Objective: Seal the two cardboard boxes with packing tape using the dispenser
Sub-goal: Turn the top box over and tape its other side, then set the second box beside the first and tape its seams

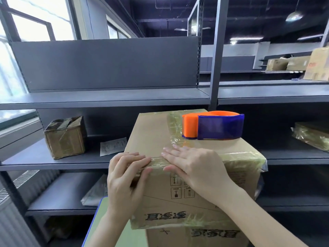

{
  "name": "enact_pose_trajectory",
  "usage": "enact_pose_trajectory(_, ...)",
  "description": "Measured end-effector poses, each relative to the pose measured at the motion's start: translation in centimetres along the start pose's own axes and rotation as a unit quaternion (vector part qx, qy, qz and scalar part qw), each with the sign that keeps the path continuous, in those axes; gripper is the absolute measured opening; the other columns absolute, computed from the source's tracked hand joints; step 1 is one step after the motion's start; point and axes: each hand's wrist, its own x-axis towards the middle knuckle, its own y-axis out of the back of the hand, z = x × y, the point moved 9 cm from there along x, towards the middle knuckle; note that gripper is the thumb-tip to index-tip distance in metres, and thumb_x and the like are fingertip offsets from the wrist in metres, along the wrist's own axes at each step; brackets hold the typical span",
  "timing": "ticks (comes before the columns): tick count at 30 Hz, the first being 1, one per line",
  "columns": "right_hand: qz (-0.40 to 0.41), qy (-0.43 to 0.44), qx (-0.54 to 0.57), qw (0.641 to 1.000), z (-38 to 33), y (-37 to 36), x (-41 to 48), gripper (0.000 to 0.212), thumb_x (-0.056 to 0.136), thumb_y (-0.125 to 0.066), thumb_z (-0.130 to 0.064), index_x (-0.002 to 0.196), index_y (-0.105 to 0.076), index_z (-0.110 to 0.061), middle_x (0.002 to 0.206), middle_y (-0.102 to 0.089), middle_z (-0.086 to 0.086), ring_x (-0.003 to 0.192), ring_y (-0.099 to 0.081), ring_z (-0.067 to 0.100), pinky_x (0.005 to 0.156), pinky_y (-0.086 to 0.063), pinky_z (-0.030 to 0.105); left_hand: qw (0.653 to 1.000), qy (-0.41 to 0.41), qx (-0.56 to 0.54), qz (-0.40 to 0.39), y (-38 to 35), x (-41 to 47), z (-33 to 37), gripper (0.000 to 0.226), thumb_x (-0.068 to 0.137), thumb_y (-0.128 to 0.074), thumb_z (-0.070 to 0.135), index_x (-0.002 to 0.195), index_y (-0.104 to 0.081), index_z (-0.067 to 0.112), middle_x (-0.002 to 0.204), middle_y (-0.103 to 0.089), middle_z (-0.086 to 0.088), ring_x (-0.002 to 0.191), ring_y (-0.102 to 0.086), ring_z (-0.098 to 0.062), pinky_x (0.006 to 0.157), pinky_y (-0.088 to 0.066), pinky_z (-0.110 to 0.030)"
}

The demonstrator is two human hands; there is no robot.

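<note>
Clear tape (158,162) pressed under flat left hand (124,173) and right hand (192,168).

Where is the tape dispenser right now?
In the head view the dispenser sits on top of the upper box, toward its far right, just beyond the right hand, untouched.

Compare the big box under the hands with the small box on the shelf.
The big box is far larger than the small box. The big box carries the tape dispenser; the small box carries nothing. The small box looks darker and more tape-wrapped than the big box. Both are taped cardboard.
</note>
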Motion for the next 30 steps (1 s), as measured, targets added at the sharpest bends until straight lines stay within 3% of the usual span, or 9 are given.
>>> enact_pose_trajectory(2,-0.014,0.003,0.029,0.999,0.1,0.3,-0.1,0.058,0.099,-0.019,-0.047,0.108,-0.071,-0.022,0.11,-0.069,-0.007,0.104,-0.064,0.011,0.075,-0.058,0.029,1.0,0.002,0.009,-0.013,0.1,0.2,0.2,0.012,0.091,-0.053,0.024,0.098,-0.062,0.02,0.097,-0.059,0.007,0.094,-0.056,-0.019,0.086,-0.043,-0.04)
enact_pose_trajectory(4,-0.042,-0.015,0.131,0.99,0.7,0.8,-0.4,0.051,0.096,-0.026,-0.051,0.12,-0.063,-0.026,0.12,-0.063,-0.011,0.116,-0.055,0.003,0.089,-0.053,0.029,0.999,0.011,0.018,-0.027,0.0,0.3,0.4,0.014,0.09,-0.052,0.022,0.098,-0.063,0.021,0.098,-0.06,0.006,0.096,-0.054,-0.017,0.086,-0.042,-0.041)
enact_pose_trajectory(7,-0.048,-0.062,0.227,0.971,2.9,2.5,-1.4,0.051,0.088,-0.035,-0.053,0.13,-0.052,-0.03,0.128,-0.057,-0.014,0.126,-0.039,-0.008,0.103,-0.035,0.016,0.998,0.054,0.038,-0.014,0.3,0.2,0.4,0.023,0.091,-0.048,0.023,0.09,-0.069,0.015,0.101,-0.061,0.0,0.103,-0.051,-0.018,0.09,-0.04,-0.046)
enact_pose_trajectory(11,0.093,-0.107,0.077,0.987,7.8,7.0,-2.0,0.035,0.085,-0.053,-0.032,0.11,-0.069,-0.014,0.104,-0.071,-0.002,0.103,-0.059,0.011,0.091,-0.041,0.023,0.989,0.073,0.124,0.032,0.6,0.6,1.7,0.027,0.089,-0.048,0.021,0.078,-0.07,0.011,0.102,-0.063,-0.005,0.104,-0.051,-0.027,0.097,-0.032,-0.043)
enact_pose_trajectory(13,0.117,-0.123,0.005,0.986,9.9,7.7,-2.2,0.031,0.081,-0.058,-0.022,0.105,-0.071,-0.009,0.103,-0.07,0.002,0.101,-0.06,0.02,0.092,-0.039,0.026,0.978,0.061,0.195,0.046,0.4,1.1,2.8,0.027,0.087,-0.05,0.019,0.071,-0.068,0.009,0.098,-0.066,-0.007,0.1,-0.053,-0.027,0.099,-0.028,-0.039)
enact_pose_trajectory(16,0.057,-0.144,-0.021,0.988,12.2,6.3,-2.0,0.041,0.082,-0.058,-0.026,0.118,-0.064,-0.007,0.119,-0.063,0.008,0.114,-0.055,0.028,0.099,-0.033,0.032,0.962,0.037,0.27,0.021,-1.0,2.1,4.5,0.026,0.086,-0.052,0.02,0.066,-0.064,0.009,0.09,-0.068,-0.004,0.091,-0.056,-0.023,0.098,-0.033,-0.04)
enact_pose_trajectory(19,-0.011,-0.151,-0.019,0.988,13.2,4.8,-1.5,0.051,0.086,-0.063,-0.026,0.132,-0.051,-0.006,0.131,-0.055,0.011,0.123,-0.048,0.029,0.106,-0.029,0.037,0.96,0.056,0.267,-0.06,-3.7,3.1,5.5,0.025,0.086,-0.05,0.023,0.067,-0.061,0.011,0.078,-0.065,0.001,0.074,-0.059,-0.023,0.081,-0.041,-0.034)
enact_pose_trajectory(24,-0.024,-0.153,-0.05,0.987,13.5,4.8,-0.8,0.045,0.091,-0.054,-0.029,0.133,-0.049,-0.014,0.122,-0.06,0.005,0.114,-0.05,0.026,0.102,-0.027,0.035,0.954,0.112,0.232,-0.153,-6.9,4.1,6.4,0.027,0.085,-0.044,0.029,0.067,-0.057,0.015,0.069,-0.059,0.007,0.067,-0.055,-0.018,0.052,-0.041,-0.029)
enact_pose_trajectory(30,-0.031,-0.158,-0.064,0.985,14.0,4.6,-0.7,0.041,0.092,-0.052,-0.035,0.127,-0.048,-0.016,0.116,-0.055,0.002,0.111,-0.045,0.021,0.098,-0.025,0.031,0.947,0.141,0.228,-0.176,-8.2,4.3,6.6,0.032,0.084,-0.037,0.035,0.067,-0.056,0.016,0.068,-0.057,0.009,0.068,-0.052,-0.014,0.05,-0.039,-0.027)
